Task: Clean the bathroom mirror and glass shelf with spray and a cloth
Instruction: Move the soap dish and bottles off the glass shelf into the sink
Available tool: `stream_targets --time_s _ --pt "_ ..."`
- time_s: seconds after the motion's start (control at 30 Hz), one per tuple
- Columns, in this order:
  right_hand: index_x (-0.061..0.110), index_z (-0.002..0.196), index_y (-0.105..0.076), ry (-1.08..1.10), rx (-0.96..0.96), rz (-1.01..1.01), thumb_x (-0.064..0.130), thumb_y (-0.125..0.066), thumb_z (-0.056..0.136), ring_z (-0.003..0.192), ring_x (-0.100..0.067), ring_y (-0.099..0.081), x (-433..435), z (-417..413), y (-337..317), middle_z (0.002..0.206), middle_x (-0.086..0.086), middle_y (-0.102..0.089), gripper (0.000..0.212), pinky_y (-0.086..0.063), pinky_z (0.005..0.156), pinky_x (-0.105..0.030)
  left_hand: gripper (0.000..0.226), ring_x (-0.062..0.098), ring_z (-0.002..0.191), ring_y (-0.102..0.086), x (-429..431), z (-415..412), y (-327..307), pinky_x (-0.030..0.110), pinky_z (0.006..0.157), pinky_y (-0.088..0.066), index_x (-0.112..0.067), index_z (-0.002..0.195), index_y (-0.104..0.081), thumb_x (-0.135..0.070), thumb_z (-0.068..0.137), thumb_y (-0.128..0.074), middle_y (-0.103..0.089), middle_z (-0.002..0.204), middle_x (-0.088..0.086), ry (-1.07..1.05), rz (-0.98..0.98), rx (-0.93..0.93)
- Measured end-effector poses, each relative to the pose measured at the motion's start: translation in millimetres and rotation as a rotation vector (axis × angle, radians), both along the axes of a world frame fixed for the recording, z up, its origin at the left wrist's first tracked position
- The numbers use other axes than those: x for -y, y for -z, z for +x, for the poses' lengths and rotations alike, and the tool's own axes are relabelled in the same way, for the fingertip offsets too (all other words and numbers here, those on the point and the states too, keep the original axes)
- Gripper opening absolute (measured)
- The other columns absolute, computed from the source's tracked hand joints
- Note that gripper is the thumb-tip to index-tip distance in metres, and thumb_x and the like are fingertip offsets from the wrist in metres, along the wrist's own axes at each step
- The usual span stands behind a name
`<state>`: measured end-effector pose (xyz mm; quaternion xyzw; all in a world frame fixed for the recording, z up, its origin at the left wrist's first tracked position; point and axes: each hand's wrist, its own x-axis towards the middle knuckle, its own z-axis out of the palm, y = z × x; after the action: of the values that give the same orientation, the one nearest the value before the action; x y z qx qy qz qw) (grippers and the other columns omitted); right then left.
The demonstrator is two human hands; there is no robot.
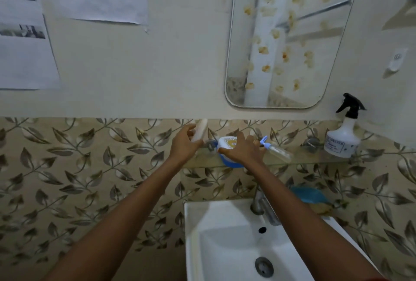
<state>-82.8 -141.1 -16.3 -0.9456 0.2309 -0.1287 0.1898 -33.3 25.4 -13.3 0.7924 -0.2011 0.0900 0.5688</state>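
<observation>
A rounded mirror (288, 40) hangs on the wall above a narrow glass shelf (315, 154). At the shelf's right end stands a white spray bottle (343, 141) with a black trigger head. My left hand (184, 143) grips a pale tube (200, 131) at the shelf's left end. My right hand (242, 149) rests over a white and blue tub (227, 143) on the shelf. A small clear spray bottle (275, 150) with a light blue nozzle lies on its side just right of that hand. No cloth shows clearly.
A white basin (225, 235) with a metal tap (258, 202) sits below the shelf. A blue soap dish (311, 194) hangs on the leaf-patterned tiles right of the tap. Paper sheets (24, 33) are stuck to the wall at upper left.
</observation>
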Motion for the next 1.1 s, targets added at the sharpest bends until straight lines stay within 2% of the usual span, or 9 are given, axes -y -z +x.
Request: stream_targets --time_s 0.1,0.23,0.37,0.53,0.63,0.73,0.87,0.97,1.1 --pt "0.02 0.137 -0.033 0.058 0.01 -0.074 0.069 -0.059 0.069 0.128 -0.037 -0.039 1 -2 5 0.14 -0.017 -0.041 0.087 -0.034 0.104 -0.048 0.052 0.015 0.101 -0.057 -18 -28 4 0.027 0.081 -0.048 -0.009 0.126 -0.053 -0.011 0.078 -0.071 -0.06 0.118 0.001 0.098 -0.089 -0.031" --pt "0.014 0.128 -0.039 0.123 0.062 -0.104 0.063 -0.063 0.069 0.121 -0.037 -0.046 -2 -6 8 0.127 -0.018 -0.054 0.081 -0.037 0.097 -0.044 0.047 0.018 0.099 -0.058 -38 -48 21 0.022 0.069 -0.052 -0.009 0.123 -0.054 -0.006 0.079 -0.068 -0.059 0.111 0.002 0.175 -0.124 -0.205" --pt "0.011 0.12 -0.043 0.151 0.236 -0.04 0.057 -0.068 0.067 0.117 -0.037 -0.05 -12 -17 7 0.119 -0.018 -0.06 0.074 -0.038 0.093 -0.042 0.041 0.016 0.094 -0.062 -46 -49 33 0.019 0.067 -0.054 -0.012 0.117 -0.055 -0.002 0.079 -0.066 -0.062 0.106 0.003 0.264 -0.069 -0.282" --pt "0.016 0.123 -0.04 0.118 0.392 0.133 0.047 -0.068 0.065 0.116 -0.036 -0.046 -25 -74 14 0.122 -0.012 -0.054 0.071 -0.04 0.093 -0.044 0.039 0.015 0.085 -0.064 -37 -42 62 0.017 0.061 -0.05 -0.008 0.119 -0.059 -0.005 0.081 -0.066 -0.067 0.106 0.006 0.304 0.035 -0.328" --pt "0.026 0.105 -0.039 0.107 0.438 0.289 0.052 -0.064 0.053 0.105 -0.029 -0.052 -31 -124 37 0.107 -0.001 -0.054 0.063 -0.048 0.085 -0.044 0.04 0.019 0.089 -0.062 -28 -36 88 0.022 0.066 -0.051 -0.006 0.12 -0.058 -0.002 0.08 -0.065 -0.064 0.103 0.003 0.301 0.066 -0.365" --pt "0.03 0.097 -0.034 0.187 0.381 0.388 0.049 -0.063 0.049 0.102 -0.029 -0.052 -31 -156 78 0.099 0.0 -0.051 0.059 -0.05 0.083 -0.044 0.045 0.024 0.097 -0.06 -22 -25 120 0.032 0.076 -0.048 -0.001 0.122 -0.056 0.002 0.078 -0.065 -0.062 0.111 0.007 0.214 0.107 -0.373" --pt "0.024 0.105 -0.036 0.304 0.223 0.51 0.046 -0.063 0.049 0.106 -0.033 -0.05 -30 -155 129 0.098 -0.004 -0.048 0.066 -0.051 0.084 -0.045 0.049 0.034 0.11 -0.057 -14 -9 162 0.041 0.088 -0.049 0.0 0.123 -0.054 -0.002 0.076 -0.069 -0.059 0.124 0.018 0.078 0.182 -0.385" --pt "0.015 0.113 -0.037 0.343 0.153 0.495 0.044 -0.066 0.055 0.109 -0.033 -0.046 -29 -140 161 0.097 -0.004 -0.044 0.072 -0.049 0.085 -0.042 0.049 0.034 0.111 -0.056 -4 4 186 0.035 0.085 -0.045 -0.001 0.123 -0.054 -0.001 0.076 -0.069 -0.059 0.125 0.019 0.085 0.213 -0.353" --pt "0.013 0.111 -0.039 0.37 0.169 0.456 0.046 -0.07 0.057 0.109 -0.031 -0.045 -25 -116 195 0.102 -0.009 -0.051 0.071 -0.05 0.081 -0.041 0.049 0.033 0.109 -0.056 3 22 209 0.031 0.08 -0.041 -0.002 0.121 -0.054 -0.002 0.075 -0.07 -0.06 0.122 0.018 0.09 0.23 -0.323"
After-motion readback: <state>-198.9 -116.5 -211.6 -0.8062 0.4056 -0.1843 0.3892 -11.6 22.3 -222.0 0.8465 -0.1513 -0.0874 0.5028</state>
